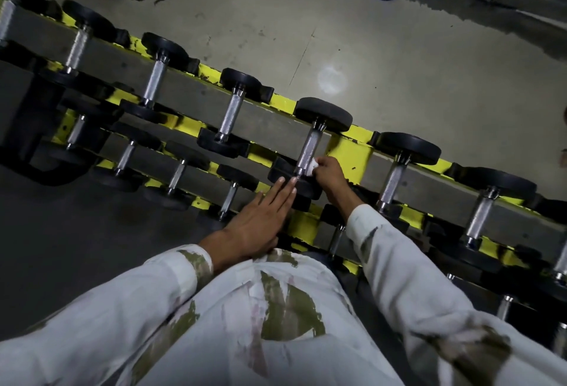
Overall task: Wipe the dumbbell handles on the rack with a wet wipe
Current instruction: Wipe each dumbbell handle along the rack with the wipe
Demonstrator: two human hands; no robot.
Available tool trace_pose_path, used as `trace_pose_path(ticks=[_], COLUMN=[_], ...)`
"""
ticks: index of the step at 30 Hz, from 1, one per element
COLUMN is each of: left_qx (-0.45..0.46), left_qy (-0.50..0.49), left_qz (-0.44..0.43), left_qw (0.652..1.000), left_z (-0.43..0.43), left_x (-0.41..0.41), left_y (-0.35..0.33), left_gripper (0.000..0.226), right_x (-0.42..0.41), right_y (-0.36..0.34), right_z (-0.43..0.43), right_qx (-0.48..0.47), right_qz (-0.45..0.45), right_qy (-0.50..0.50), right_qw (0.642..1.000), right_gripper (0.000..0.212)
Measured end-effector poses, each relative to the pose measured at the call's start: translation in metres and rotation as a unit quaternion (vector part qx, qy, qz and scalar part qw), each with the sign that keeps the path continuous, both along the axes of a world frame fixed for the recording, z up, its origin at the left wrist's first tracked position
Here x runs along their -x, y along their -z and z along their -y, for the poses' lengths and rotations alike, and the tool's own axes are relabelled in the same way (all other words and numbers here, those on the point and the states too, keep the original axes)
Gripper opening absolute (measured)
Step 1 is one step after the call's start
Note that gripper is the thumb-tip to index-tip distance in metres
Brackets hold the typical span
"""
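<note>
At near end of handle (308, 147), wipe (312, 167)

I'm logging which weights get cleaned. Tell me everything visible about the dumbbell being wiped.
The dumbbell lies across the upper tier of the yellow rack, its silvery knurled metal handle joining two round black heads, rubbery-looking. The right hand pinches a crumpled white wipe against the handle's near end; the left hand rests straight fingertips at the near head.

We can read no text, label, brand or number on anything in this view.
</note>
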State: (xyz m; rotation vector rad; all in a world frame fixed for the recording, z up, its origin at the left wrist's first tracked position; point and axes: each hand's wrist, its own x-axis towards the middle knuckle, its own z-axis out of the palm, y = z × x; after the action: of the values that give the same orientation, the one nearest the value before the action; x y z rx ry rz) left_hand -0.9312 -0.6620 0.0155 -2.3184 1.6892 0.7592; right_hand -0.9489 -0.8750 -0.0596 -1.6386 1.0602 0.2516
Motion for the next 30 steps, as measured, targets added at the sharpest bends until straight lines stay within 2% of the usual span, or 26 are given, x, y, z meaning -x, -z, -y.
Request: trace_pose_path(ticks=[2,4,7,10,13,15,17,20,24,26,30], left_qx=[0.004,0.001,0.006,0.009,0.008,0.006,0.011,0.008,0.014,0.015,0.014], left_qy=[0.001,0.002,0.005,0.003,0.006,0.010,0.012,0.014,0.011,0.013,0.022], left_qz=[0.002,-0.001,0.002,0.003,0.003,0.000,0.003,0.000,-0.006,-0.010,-0.015], left_qw=[1.000,1.000,1.000,1.000,1.000,1.000,1.000,1.000,1.000,1.000,1.000], left_z=[0.000,0.000,0.000,0.000,0.000,-0.001,-0.001,-0.002,-0.003,-0.003,-0.004], left_x=[-0.001,-0.001,-0.002,-0.002,-0.002,-0.004,-0.005,-0.007,-0.007,-0.008,-0.011], left_y=[-0.001,-0.003,-0.003,-0.002,-0.002,-0.002,-0.002,-0.002,-0.001,-0.001,-0.003], left_gripper=[0.106,0.105,0.106,0.108,0.108,0.107,0.107,0.107,0.106,0.107,0.105], right_x=[-0.007,-0.003,0.010,0.000,-0.013,-0.012,-0.006,0.008,0.014,0.010,0.017], right_y=[-0.009,-0.007,-0.002,-0.010,-0.019,-0.021,-0.018,-0.012,-0.012,-0.019,-0.028], right_z=[0.003,0.006,0.010,0.008,0.000,-0.002,0.000,0.004,0.001,-0.004,-0.014], right_qx=[0.060,0.084,0.015,-0.047,-0.126,-0.131,-0.103,-0.038,0.011,0.057,0.149], right_qz=[-0.020,-0.026,-0.017,-0.004,0.032,0.030,0.017,0.017,0.018,0.013,0.085], right_qy=[-0.067,-0.071,-0.003,0.036,0.063,0.061,0.050,0.038,0.059,0.059,-0.056], right_qw=[0.996,0.994,1.000,0.998,0.990,0.989,0.993,0.998,0.998,0.997,0.984], right_gripper=[0.017,0.010,0.005,0.028,0.038,0.043,0.044,0.016,0.016,0.024,0.013])
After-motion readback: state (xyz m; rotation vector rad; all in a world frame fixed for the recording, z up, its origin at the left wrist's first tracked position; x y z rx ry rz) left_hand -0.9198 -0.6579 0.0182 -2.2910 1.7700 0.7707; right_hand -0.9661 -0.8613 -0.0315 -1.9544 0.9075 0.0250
